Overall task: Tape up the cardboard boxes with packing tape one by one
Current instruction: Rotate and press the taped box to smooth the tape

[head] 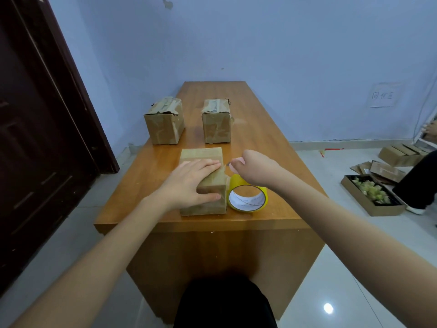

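Note:
A small cardboard box [201, 153] lies near the front of the wooden table [260, 143]. My left hand [189, 181] presses on it, fingers flat across the top and thumb on the front face. My right hand [255, 169] hovers just right of the box's top edge, fingers curled and pinching a small thin grey object [227, 164] whose tip points at the box; I cannot tell what the object is. A yellow roll of packing tape [247, 197] stands on the table against the box's right side, below my right hand.
Two more cardboard boxes [165, 124] [216, 124] with rough taped tops stand further back on the table. A dark door [35, 138] is at the left. On the floor at the right are a tray of crumpled tape [371, 195], flattened cartons [402, 155] and a person's leg [418, 181].

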